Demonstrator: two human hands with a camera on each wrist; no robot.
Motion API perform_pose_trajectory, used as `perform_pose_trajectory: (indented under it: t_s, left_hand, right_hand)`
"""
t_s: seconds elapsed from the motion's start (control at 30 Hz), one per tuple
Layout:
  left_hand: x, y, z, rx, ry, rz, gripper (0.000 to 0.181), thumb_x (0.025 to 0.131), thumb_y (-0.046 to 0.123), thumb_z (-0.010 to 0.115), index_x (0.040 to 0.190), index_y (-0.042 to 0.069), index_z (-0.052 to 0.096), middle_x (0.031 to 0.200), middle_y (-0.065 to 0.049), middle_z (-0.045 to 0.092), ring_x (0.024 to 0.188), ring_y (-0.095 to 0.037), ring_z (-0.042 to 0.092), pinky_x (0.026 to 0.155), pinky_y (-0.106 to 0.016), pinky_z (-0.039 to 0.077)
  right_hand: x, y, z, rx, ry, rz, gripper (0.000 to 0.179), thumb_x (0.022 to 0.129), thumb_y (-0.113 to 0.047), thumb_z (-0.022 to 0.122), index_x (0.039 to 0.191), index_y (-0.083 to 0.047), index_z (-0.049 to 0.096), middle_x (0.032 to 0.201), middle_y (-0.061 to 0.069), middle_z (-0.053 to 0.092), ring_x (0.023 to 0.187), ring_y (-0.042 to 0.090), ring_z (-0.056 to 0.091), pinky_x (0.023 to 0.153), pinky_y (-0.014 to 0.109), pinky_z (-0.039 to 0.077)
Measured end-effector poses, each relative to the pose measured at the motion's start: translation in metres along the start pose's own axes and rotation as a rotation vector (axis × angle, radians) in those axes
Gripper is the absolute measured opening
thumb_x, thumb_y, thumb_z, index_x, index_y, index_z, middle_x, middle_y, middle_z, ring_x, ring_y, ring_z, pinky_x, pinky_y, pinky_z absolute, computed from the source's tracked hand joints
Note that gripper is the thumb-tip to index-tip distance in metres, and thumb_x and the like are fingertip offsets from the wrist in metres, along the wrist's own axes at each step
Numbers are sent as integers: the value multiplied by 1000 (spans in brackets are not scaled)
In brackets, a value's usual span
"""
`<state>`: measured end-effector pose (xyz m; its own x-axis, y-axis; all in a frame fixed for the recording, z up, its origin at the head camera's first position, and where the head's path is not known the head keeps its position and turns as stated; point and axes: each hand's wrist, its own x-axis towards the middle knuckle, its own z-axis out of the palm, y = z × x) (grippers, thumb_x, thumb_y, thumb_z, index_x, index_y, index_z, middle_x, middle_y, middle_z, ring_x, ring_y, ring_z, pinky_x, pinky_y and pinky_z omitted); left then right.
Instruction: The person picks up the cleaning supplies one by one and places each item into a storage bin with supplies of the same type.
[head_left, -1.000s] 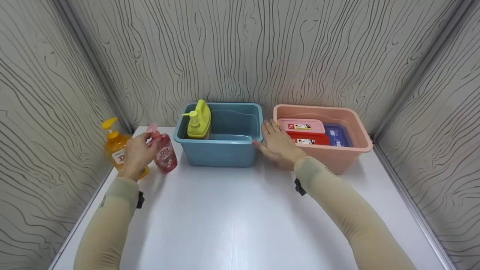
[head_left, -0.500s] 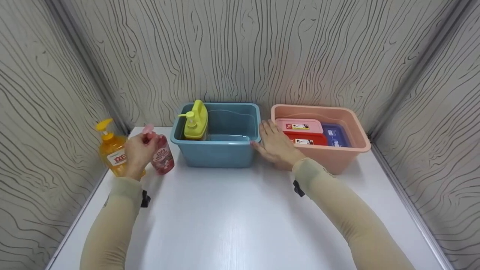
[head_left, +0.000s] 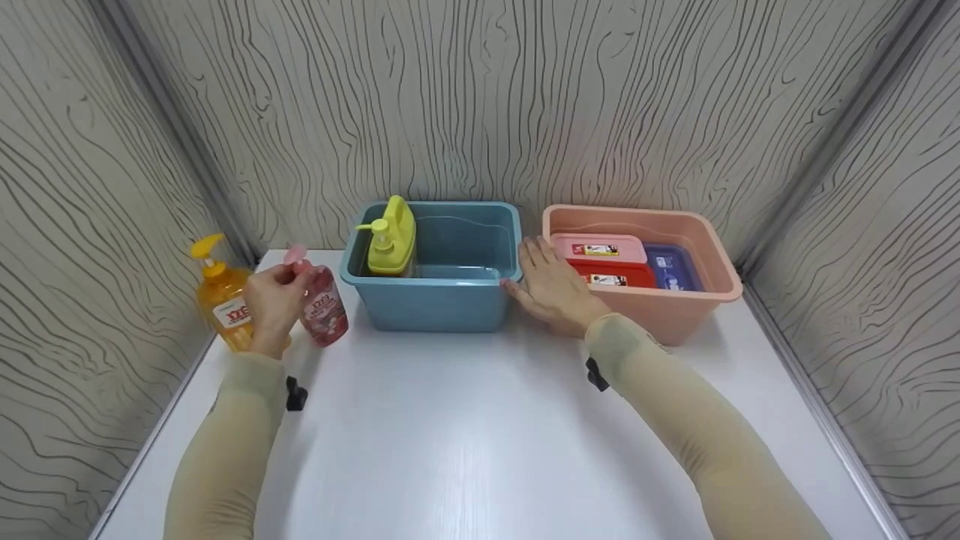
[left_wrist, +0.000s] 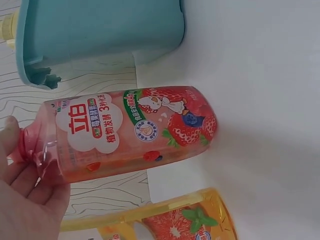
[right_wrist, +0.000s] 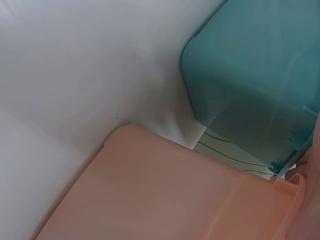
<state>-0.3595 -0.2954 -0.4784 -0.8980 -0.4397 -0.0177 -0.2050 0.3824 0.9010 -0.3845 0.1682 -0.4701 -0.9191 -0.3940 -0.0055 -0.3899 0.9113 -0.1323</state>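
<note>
My left hand [head_left: 274, 304] grips a pink dish soap bottle [head_left: 325, 309] by its neck, just below the pale pink pump top. In the left wrist view the bottle [left_wrist: 135, 131] shows strawberries and Chinese lettering on its label. Its base appears close to the table. Beside that hand stands an orange pump bottle [head_left: 225, 304], partly hidden by it. My right hand [head_left: 555, 289] lies with straight fingers across the facing rims of the blue bin [head_left: 439, 309] and the pink bin [head_left: 675, 319]. Only its edge shows in the right wrist view.
A yellow-green pump bottle [head_left: 394, 244] stands at the left inside the blue bin. Lidded boxes lie in the pink bin: a pink one [head_left: 600, 247], a red one [head_left: 626, 276] and a blue one [head_left: 671, 268]. Patterned walls enclose the white table [head_left: 450, 420] at back and sides.
My left wrist has shifted slightly to the right, with the hand still at the bottle's neck. The head view has moved a little. My right hand keeps its place on the rims.
</note>
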Motion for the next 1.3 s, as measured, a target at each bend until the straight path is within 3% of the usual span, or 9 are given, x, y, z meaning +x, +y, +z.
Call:
perform_pose_trajectory:
  t_s: [0.23,0.53,0.7,0.83,0.97,1.07,1.3]
  left_hand:
    - [-1,-2,0,-20,12,-29,53,110,39,73,156,14,68,157,-10,72,136,-30,73,119,-39,60]
    - [-2,-4,-1,-28,28,-46,55,108,43,75,156,16,68,159,-8,71,138,-29,73,118,-38,60]
    - [-3,-5,2,7,53,2,48,110,40,73,150,13,72,151,-10,76,127,-29,74,117,-39,61]
    - [-3,-7,6,42,104,82,43,110,38,72,141,8,78,137,-16,82,111,-28,74,107,-36,66]
    - [-5,-7,6,52,115,73,43,111,41,70,139,10,79,132,-14,83,107,-27,72,96,-28,67]
    - [-6,-7,4,42,103,41,44,111,43,70,141,12,78,134,-12,82,109,-27,72,98,-28,67]
    - [-7,-5,0,29,91,28,45,111,39,71,145,10,75,140,-16,80,115,-31,71,115,-42,63]
  right_hand:
    - [-2,0,0,0,-7,16,107,109,-84,26,182,-9,4,193,12,5,180,38,1,147,59,10]
    - [-1,-1,-4,14,-22,16,106,109,-84,27,182,-11,4,193,12,3,180,39,0,147,61,7]
    - [-1,-1,-3,20,-27,31,105,109,-84,28,182,-13,2,193,9,1,181,37,-2,147,58,5]
    - [-1,-1,-2,8,-18,15,104,111,-80,29,181,-9,5,193,13,4,180,39,1,147,58,6]
    - [0,-1,-1,-10,-17,6,103,111,-79,28,181,-7,5,192,15,5,180,40,2,147,59,8]
    - [0,-1,-1,-11,-18,10,103,111,-80,28,181,-7,4,192,14,5,180,39,2,147,59,9]
    - [-2,-1,-3,13,-28,23,102,111,-79,31,182,-9,4,193,12,2,180,38,-1,147,60,8]
